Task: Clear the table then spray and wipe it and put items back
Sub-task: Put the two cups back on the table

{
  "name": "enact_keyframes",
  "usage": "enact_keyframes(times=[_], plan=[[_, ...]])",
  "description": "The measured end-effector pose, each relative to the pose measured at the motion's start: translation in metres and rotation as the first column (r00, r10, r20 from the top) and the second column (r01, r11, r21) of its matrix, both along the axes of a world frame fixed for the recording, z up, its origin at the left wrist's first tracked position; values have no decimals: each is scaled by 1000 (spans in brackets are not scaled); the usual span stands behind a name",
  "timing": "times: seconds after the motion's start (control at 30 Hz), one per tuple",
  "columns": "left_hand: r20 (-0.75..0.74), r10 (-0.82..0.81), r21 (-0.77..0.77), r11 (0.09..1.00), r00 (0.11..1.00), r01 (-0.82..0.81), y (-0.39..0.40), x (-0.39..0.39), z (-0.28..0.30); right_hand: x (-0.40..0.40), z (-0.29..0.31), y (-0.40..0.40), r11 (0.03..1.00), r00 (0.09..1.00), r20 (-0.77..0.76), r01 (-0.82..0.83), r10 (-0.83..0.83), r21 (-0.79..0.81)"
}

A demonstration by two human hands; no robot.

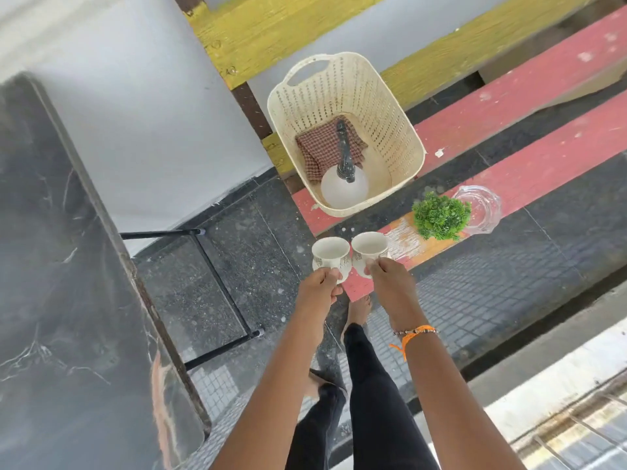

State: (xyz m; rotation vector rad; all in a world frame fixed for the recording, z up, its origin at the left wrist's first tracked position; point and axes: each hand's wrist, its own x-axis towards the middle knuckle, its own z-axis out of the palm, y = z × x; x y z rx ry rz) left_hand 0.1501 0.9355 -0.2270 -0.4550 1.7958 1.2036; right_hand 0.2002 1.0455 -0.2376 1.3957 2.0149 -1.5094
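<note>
Clearing step: my left hand and right hand each grip a cup; next, I judge, set both beside the plant

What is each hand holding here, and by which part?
Left hand holds the left cup and right hand the right cup, each pinched at its near side; handles hidden.

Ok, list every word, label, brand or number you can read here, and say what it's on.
No readable text in this view.
Left cup: grey pattern only, too blurred to tell if it holds letters.
Right cup: same pattern, unreadable.
Orange wristband: no print visible.
Spray bottle, checked cloth and basket: no labels seen.
Glass dish and plant: no marks.
</note>
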Motion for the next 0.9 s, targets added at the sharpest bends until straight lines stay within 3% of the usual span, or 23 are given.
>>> enact_keyframes(times=[0.17,0.33,0.57,0.9], plan=[[-173,110,45,994,979,-103,-56,-11,64,-28,68,-49,991,979,-152,-137,136,5],[-290,270,171,958,918,-228,-137,-19,132,-53,139,-116,928,868,-331,-366,370,78],[-443,502,314,863,743,-395,-262,8,191,-58,196,-242,866,753,-473,-498,458,47],[-526,736,416,660,426,-626,-447,71,238,-37,247,-439,592,456,-570,-803,684,68]])
